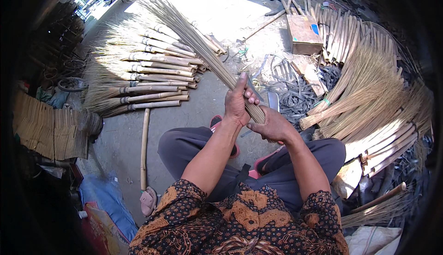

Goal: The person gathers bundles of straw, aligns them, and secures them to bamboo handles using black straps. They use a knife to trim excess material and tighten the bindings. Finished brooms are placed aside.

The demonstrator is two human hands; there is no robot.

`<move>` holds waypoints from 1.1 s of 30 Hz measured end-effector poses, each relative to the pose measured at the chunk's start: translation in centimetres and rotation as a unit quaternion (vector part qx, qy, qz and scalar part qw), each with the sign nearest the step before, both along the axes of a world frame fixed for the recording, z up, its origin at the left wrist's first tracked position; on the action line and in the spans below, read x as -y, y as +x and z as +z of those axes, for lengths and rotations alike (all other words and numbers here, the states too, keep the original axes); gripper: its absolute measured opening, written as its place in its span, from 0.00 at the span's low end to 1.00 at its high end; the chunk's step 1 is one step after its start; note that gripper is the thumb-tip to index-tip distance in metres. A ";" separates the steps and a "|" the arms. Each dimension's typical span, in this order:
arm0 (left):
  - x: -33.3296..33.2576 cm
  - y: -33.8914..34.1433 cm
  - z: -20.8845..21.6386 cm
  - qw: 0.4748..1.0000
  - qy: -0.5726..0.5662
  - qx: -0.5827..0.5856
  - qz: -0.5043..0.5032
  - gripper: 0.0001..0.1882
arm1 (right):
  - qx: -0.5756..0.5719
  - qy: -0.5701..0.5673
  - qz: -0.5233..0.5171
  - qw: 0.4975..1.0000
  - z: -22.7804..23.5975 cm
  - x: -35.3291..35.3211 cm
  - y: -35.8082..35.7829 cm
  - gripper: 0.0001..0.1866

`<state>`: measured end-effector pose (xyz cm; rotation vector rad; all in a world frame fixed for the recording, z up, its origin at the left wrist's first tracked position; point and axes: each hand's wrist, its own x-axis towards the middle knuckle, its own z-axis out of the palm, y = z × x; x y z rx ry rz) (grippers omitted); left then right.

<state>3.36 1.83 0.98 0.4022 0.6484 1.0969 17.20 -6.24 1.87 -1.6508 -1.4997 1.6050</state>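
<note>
A long bundle of thin brown broom bristles (pixel 198 45) slants across the middle, its tips fanning out toward the far left. My left hand (pixel 237 101) is wrapped round it a little above its near end, fingers curled over the far side. Just below, my right hand (pixel 273 124) grips the near end with the thumb across the stalks. A dark flat piece (pixel 255 88) shows beside my left fingers; I cannot make out whether it is held. My forearms rise over my crossed legs.
Several finished brooms (pixel 157 72) with thick cane handles lie side by side at left. On the right are loose bristle bundles (pixel 364 88), black rubber strips (pixel 290 88), a wooden box (pixel 304 34) and cut canes (pixel 341 35). One pole (pixel 145 148) and a sandal (pixel 148 201) lie at left.
</note>
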 end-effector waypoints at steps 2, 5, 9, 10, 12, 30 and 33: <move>-1.0 0.0 1.1 0.999 0.012 0.015 0.029 0.18 | -0.016 0.169 -0.038 0.985 0.2 0.5 1.2 0.44; -3.5 -0.5 3.2 0.997 0.007 0.026 0.079 0.18 | -0.276 0.229 -0.297 0.885 -0.1 0.7 2.0 0.41; -4.8 0.2 4.3 0.991 -0.013 0.067 0.113 0.20 | -0.332 0.310 -0.478 0.752 -0.6 0.4 1.8 0.47; -4.4 1.1 4.0 0.993 0.000 0.079 0.084 0.20 | -0.323 0.322 -0.485 0.746 -0.8 0.1 1.5 0.48; -3.2 2.8 3.2 0.994 -0.016 0.079 0.076 0.20 | -0.327 0.324 -0.437 0.773 -0.9 -0.1 1.1 0.49; -15.8 -7.2 2.1 0.984 0.052 -0.144 0.088 0.23 | 0.010 0.241 -0.814 0.528 -12.8 22.2 32.9 0.27; -17.7 -12.7 1.8 0.968 0.043 -0.197 0.146 0.21 | 0.183 0.080 -0.873 0.445 -19.5 28.8 38.8 0.29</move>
